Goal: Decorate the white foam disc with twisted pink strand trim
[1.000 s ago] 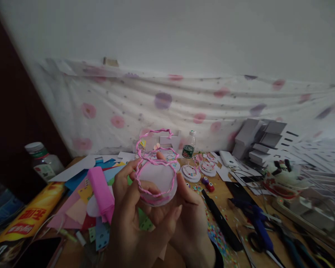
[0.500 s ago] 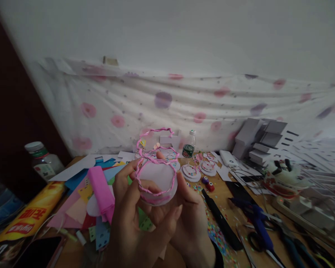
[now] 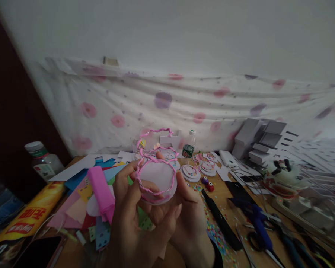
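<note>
Between my hands is a pink paper-wrapped wire frame [image 3: 173, 178], bent into stacked rings with an open curved piece on top. Its lower ring lies against a round white base [image 3: 159, 176] that has a pink edge. My left hand [image 3: 139, 212] is closed on the frame's left side, with fingers at the ring and the thumb reaching across in front. Cupped under and along the base's right side is my right hand [image 3: 190, 212], its thumb against the edge. Part of the fingers behind the base is hidden.
Left lie a pink crepe paper roll [image 3: 102, 190], coloured sheets and a yellow snack packet [image 3: 28, 216]. Right are a blue glue gun [image 3: 257, 219], pliers [image 3: 293, 238], a power strip [image 3: 304, 216] and scattered confetti. Behind stand small beaded wire pieces [image 3: 191, 173] and a bottle [image 3: 189, 145].
Almost nothing differs. The wire frame and base have shifted very slightly, while both hands keep the same hold.
</note>
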Available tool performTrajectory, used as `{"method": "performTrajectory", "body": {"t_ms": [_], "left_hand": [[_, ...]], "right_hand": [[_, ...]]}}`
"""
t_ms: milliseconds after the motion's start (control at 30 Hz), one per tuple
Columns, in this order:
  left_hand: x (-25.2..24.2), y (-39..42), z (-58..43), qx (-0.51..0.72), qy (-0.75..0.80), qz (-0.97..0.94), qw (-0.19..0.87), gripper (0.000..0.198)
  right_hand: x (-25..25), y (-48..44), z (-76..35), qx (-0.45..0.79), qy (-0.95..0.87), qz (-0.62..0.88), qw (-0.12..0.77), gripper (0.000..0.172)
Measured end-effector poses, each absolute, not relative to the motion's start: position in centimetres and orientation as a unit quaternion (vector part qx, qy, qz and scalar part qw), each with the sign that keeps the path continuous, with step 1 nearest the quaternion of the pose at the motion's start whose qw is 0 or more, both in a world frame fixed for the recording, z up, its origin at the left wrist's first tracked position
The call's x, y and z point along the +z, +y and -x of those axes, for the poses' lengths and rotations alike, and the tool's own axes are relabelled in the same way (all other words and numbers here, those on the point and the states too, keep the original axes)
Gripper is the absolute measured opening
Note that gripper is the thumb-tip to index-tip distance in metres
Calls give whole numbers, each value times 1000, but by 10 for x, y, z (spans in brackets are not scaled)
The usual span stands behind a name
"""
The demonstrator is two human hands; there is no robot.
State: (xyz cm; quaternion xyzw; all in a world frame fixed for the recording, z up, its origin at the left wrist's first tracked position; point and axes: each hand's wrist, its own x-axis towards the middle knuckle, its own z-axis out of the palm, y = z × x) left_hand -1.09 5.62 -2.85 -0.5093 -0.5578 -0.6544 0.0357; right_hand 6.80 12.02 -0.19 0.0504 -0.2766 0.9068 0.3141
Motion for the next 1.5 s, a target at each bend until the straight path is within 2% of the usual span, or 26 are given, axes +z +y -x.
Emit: {"method": "performTrajectory", "body": {"t_ms": [267,467,767,1100,1500], "left_hand": [[-29,58,9,-656,-563,503,19,29],[-24,57,4,-653,-570,498,38,24],[-31,61,10,-655,-552,512,53,33],[-26,57,5,-642,-567,513,62,27],[-29,57,11,-655,-554,512,37,29]], "right_hand": [[-1,121,-68,911,-266,-57,311,44],[-2,121,-69,906,-278,-36,319,43],[-4,123,-68,918,-241,-80,303,26],[-7,123,-69,918,-263,-66,290,33],[-6,125,-68,922,-237,-119,282,28]]}}
